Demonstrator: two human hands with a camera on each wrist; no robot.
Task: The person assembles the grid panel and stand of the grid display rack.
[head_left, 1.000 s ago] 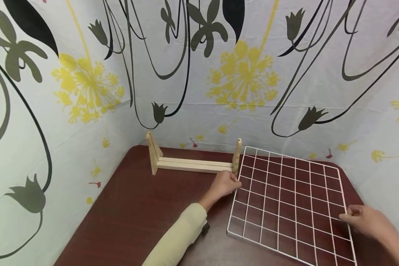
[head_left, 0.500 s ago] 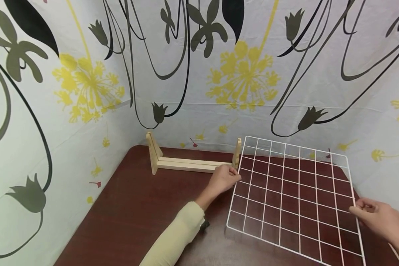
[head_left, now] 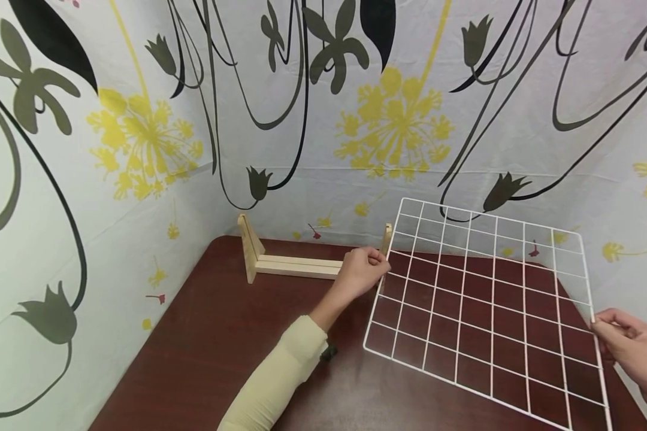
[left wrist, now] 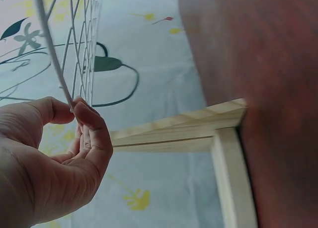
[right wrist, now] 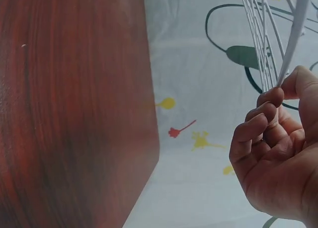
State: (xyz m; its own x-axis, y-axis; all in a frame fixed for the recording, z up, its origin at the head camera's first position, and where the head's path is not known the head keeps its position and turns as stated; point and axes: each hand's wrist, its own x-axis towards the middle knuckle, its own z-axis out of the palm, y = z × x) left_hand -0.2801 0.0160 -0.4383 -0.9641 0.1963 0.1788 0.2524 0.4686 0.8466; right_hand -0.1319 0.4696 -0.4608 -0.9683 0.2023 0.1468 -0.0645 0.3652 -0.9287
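Observation:
A white wire grid panel (head_left: 492,279) hangs tilted above the right half of the table, its far edge raised against the curtain. My left hand (head_left: 360,272) pinches its left edge between thumb and fingertips; the left wrist view shows that pinch by the left hand (left wrist: 64,153) closely. On the opposite edge, my right hand (head_left: 632,344) pinches the wire, and the right wrist view shows the right hand (right wrist: 278,143) with its fingers curled at the rim. Behind my left hand stands a wooden stand (head_left: 296,266) with two uprights; the hand and panel partly hide its right end.
The dark red table (head_left: 210,341) has rounded back corners. A flower-patterned curtain (head_left: 313,143) surrounds it at the back and sides. A small black object (head_left: 329,352) shows at my left wrist, partly behind the sleeve (head_left: 280,374).
Both hands have raised the grid panel off the table, and it has shifted a little to the right. The right hand has moved right and up; the wooden stand has stayed put.

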